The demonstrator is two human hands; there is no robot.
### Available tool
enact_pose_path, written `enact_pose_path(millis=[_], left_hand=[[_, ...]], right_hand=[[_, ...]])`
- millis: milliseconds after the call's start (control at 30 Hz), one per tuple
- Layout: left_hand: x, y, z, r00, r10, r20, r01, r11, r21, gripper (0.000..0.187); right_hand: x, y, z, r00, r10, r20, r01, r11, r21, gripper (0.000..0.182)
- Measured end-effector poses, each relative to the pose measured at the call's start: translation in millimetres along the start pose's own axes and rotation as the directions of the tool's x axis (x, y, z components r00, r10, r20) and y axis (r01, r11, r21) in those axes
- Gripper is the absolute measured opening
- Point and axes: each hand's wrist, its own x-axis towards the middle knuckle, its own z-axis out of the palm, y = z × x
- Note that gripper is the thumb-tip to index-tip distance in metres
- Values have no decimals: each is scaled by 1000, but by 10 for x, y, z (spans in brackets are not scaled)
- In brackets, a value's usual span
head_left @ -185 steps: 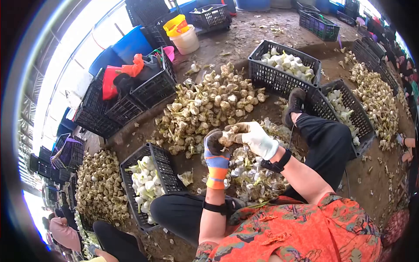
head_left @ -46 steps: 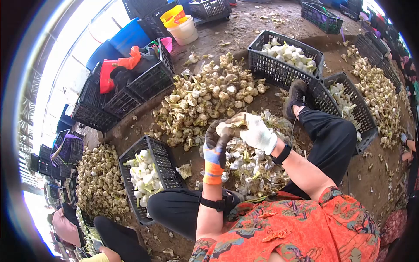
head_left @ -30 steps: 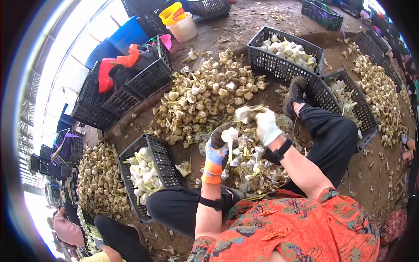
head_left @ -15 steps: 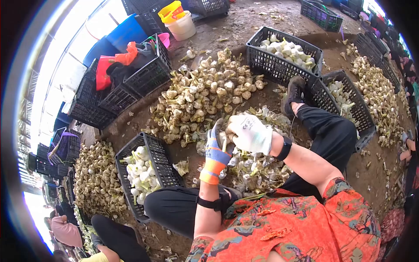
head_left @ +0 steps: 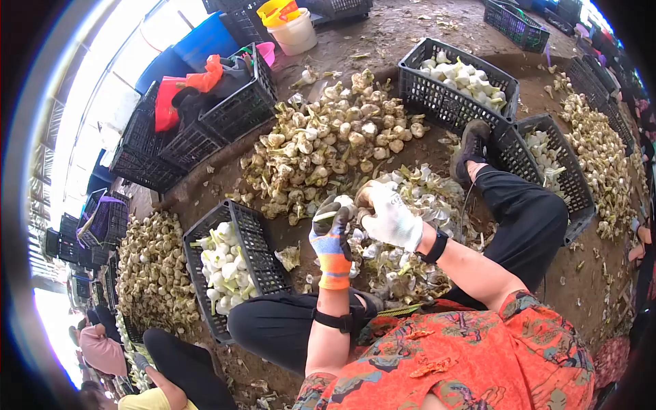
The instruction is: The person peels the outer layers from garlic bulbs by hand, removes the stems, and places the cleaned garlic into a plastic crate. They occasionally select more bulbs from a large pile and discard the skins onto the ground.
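My left hand [head_left: 333,236], in a blue and orange glove with dark fingers, is closed around a garlic bulb [head_left: 344,201]. The bulb's pale stem [head_left: 326,216] sticks out to the left between the fingers. Right beside it, my right hand [head_left: 391,217] in a white glove has its fingers curled in close to the bulb. What lies between those fingers is hidden. Below both hands spreads a heap of loose garlic skins [head_left: 403,263]. Beyond them is a pile of unpeeled garlic bulbs [head_left: 321,147].
Black crates of white garlic stand at left [head_left: 263,263] and far right [head_left: 410,85], with another crate [head_left: 581,195] beside my leg. Crates with clothing [head_left: 229,113] and a white bucket [head_left: 295,35] are behind. Another person's knee [head_left: 181,362] is at lower left.
My hands have moved slightly apart and lower. The garlic bulb now shows white in my left hand, its stem pointing left. The view has shifted slightly.
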Motion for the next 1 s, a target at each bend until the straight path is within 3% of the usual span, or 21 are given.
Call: enact_pose_path(millis=[100,267,300,367,400,433,467,500,567,633,700,733,800,833,867,900,933,1000], left_hand=[[33,-51,-114,999,-9,53,17,987,-162,33],[123,35,-248,974,-150,172,202,917,-344,33],[139,24,-295,982,-119,147,168,904,-393,34],[169,-13,-351,994,-59,93,97,865,-493,37],[194,-19,-446,986,-161,-47,113,844,-524,39],[247,4,-537,983,-172,-71,106,831,-546,40],[314,-42,-757,988,-127,-85,54,810,-584,40],[398,-85,-1017,991,-81,-104,0,786,-619,40],[587,56,-1436,987,119,-113,-163,640,-751,50],[564,579,-1456,950,145,-278,-302,662,-686,62],[582,892,-1125,913,194,-359,-399,609,-686,70],[567,873,-1203,959,189,-210,-283,674,-682,63],[671,436,-1421,974,95,-204,-179,879,-442,59],[690,254,-1427,976,41,-213,-107,945,-308,57],[645,211,-1114,980,-12,-200,-27,981,-192,56],[596,163,-762,979,-64,-193,51,996,-74,57],[572,-22,-719,992,-66,-107,68,998,9,56],[541,-237,-635,997,-68,27,66,995,81,55]], right_hand=[[82,303,149,995,10,-104,-19,996,-87,14],[73,890,403,964,258,-72,-267,939,-217,18],[61,992,425,949,312,-55,-315,914,-256,19],[-124,1421,536,875,370,313,-223,881,-418,23],[-118,1577,584,771,456,444,-232,851,-471,23],[-90,1695,616,641,534,551,-233,820,-523,23],[-36,1805,631,756,531,382,-321,810,-490,26],[106,1973,711,808,525,268,-241,709,-663,30],[437,2082,766,769,634,-77,-601,678,-423,37],[707,2432,892,766,619,-174,-638,698,-326,44],[901,2689,1019,755,646,-110,-645,705,-294,47],[951,2798,1049,732,675,-89,-668,687,-287,42],[989,2801,1091,720,685,-110,-687,681,-254,28],[983,2580,1047,721,693,-4,-692,721,30,21],[908,2537,1052,729,656,195,-666,615,422,16],[882,2187,939,653,665,363,-715,382,585,16],[871,1702,756,695,571,437,-677,318,663,19],[786,1014,540,747,454,485,-651,356,670,23]])
